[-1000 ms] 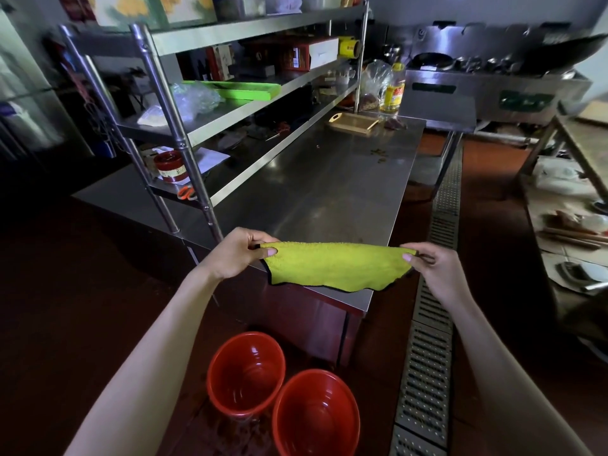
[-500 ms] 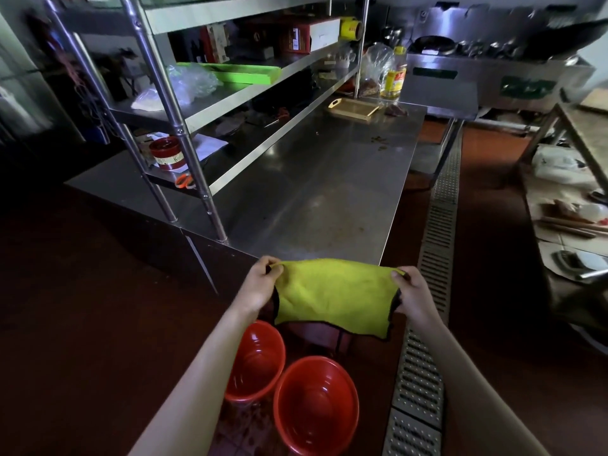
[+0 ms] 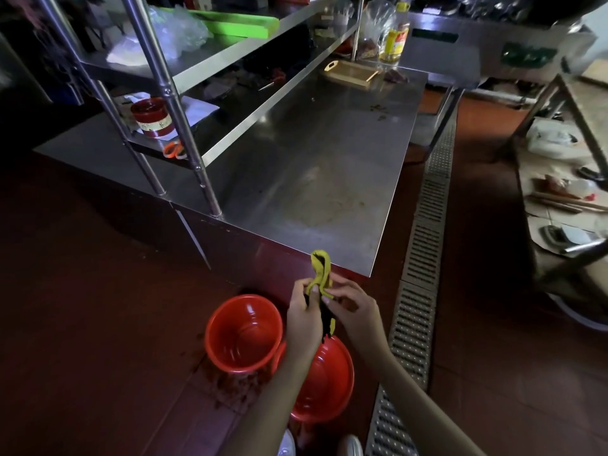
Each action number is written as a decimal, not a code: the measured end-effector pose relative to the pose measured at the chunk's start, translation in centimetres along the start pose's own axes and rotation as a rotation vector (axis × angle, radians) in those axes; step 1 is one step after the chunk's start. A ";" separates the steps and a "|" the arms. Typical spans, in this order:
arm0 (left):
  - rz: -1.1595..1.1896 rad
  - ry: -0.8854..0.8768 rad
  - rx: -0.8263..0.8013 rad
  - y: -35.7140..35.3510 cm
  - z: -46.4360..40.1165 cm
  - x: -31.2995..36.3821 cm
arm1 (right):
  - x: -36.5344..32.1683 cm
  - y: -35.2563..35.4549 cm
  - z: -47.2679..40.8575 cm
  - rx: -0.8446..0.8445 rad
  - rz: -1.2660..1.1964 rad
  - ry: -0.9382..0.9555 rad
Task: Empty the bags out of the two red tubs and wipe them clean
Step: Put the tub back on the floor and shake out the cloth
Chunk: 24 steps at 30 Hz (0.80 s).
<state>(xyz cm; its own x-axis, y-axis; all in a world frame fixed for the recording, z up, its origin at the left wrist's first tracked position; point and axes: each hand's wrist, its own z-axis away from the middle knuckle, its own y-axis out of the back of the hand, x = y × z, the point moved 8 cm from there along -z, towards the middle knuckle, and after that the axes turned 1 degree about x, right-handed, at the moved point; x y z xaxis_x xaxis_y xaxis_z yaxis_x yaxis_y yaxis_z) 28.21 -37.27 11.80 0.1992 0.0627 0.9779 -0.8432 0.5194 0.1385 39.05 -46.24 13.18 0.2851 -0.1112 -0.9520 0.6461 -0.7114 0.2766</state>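
Since a second ago I've brought both hands together, so the yellow cloth (image 3: 321, 274) is bunched instead of stretched flat. My left hand (image 3: 304, 315) and right hand (image 3: 353, 311) both pinch it, one fold sticking up above my grip, over the near red tub (image 3: 324, 383). The far red tub (image 3: 243, 332) sits on the floor just left, in front of the tabletop (image 3: 316, 179).

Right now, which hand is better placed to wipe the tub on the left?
Probably the left hand: it pinches the yellow cloth and hangs nearer the left red tub; the right hand is farther away.
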 end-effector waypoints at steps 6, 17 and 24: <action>0.177 0.086 -0.117 1.2 0.8 0.3 | -0.4 -2.4 0.7 -0.095 -0.200 -0.107; 0.251 0.108 -0.145 6.4 -2.0 -0.2 | 3.3 -1.4 0.5 0.053 -0.348 -0.350; 0.288 0.181 -0.313 5.6 -4.7 0.3 | 2.7 -1.6 0.8 -0.226 -0.438 -0.504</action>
<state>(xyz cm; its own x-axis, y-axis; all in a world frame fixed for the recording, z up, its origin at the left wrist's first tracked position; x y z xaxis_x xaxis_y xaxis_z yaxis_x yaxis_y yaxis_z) 25.93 -30.36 12.08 0.0862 0.3757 0.9227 -0.6912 0.6896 -0.2162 38.21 -45.91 10.09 -0.3623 -0.1950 -0.9114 0.7735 -0.6085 -0.1773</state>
